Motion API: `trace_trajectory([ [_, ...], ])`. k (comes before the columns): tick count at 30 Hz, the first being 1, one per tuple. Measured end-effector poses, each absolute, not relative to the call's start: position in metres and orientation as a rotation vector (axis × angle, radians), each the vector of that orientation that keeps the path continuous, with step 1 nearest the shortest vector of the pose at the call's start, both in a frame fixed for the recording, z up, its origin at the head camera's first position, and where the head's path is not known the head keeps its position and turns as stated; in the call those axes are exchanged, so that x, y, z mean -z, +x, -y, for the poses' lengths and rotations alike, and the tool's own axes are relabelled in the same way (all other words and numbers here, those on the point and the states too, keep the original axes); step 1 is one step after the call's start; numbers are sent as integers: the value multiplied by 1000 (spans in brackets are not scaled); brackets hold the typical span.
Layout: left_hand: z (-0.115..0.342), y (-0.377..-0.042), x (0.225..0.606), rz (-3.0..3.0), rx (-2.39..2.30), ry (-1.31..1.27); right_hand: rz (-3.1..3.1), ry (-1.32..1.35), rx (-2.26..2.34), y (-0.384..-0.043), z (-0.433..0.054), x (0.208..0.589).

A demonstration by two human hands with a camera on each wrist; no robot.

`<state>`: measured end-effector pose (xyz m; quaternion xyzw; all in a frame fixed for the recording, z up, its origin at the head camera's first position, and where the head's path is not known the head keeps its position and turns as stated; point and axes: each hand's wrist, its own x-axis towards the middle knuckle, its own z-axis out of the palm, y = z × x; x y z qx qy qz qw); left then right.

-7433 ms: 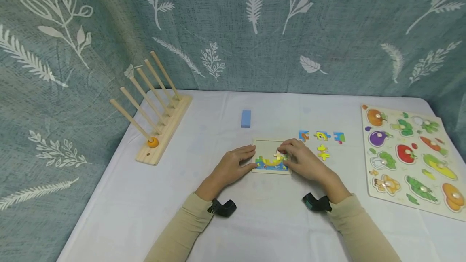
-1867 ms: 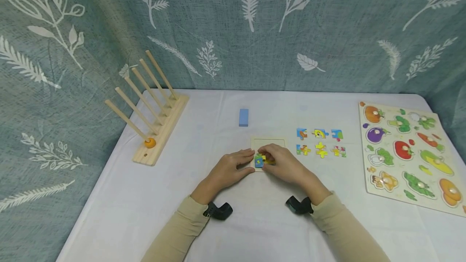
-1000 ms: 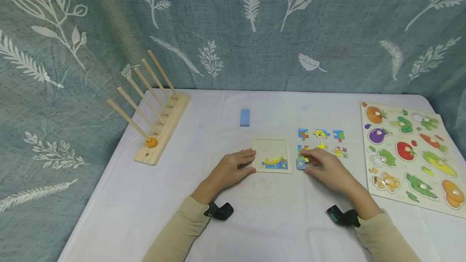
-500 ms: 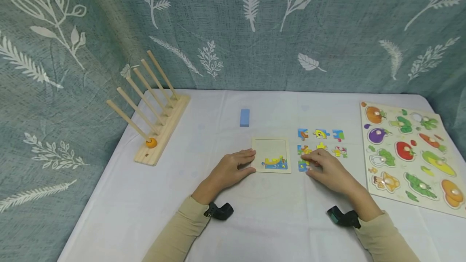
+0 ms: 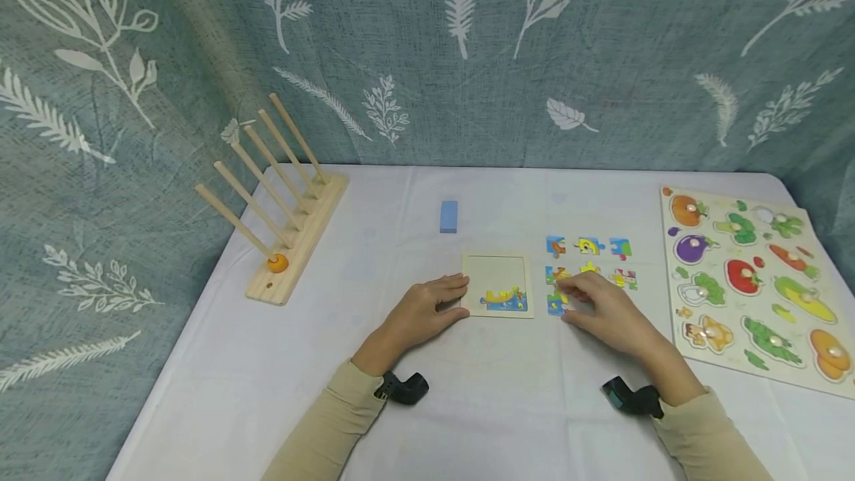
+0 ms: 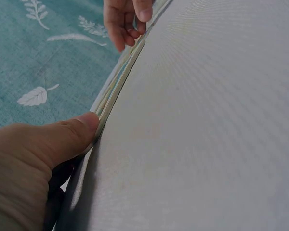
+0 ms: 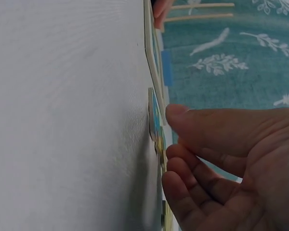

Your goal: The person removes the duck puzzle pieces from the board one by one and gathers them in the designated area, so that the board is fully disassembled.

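Note:
In the head view my left hand (image 5: 426, 310) rests at the left edge of a small wooden puzzle tray (image 5: 496, 263), thumb at the near corner and fingers fairly straight. A few joined yellow and blue pieces (image 5: 506, 299) lie in the tray's near right part. My right hand (image 5: 604, 314) is over the table right of the tray, its fingertips at the right edge of a blue and green puzzle piece (image 5: 554, 306). In the right wrist view the thumb (image 7: 178, 115) and curled fingers stand apart, with nothing between them; the piece (image 7: 153, 113) lies flat on the table.
Behind the right hand lie several loose puzzle pieces (image 5: 589, 246) in rows, partly hidden by it. A vegetable peg board (image 5: 724, 318) is at the right, a blue block (image 5: 449, 217) at the back. A wooden peg stand (image 5: 303, 243) with an orange bead stands left.
The right hand has taken pieces out of the tray and laid them at the right, the blue and green one last. Its fingers have now drawn slightly off that piece. The left hand stays.

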<state>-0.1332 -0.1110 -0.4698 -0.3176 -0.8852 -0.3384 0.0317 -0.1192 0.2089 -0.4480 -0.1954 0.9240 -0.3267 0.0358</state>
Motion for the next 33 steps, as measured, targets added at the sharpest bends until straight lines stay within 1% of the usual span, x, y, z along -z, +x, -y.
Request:
trace_trajectory([
  [8,111,-134,470,2706,1026,-988,-2783,-689,1069,-127,-197,445],
  [22,112,-134,470,2715,1025,-996,-2659,-804,1112,-141,-154,441],
  [33,112,-135,471,2710,1030,-1013,-2607,-853,956,-144,-127,443],
])
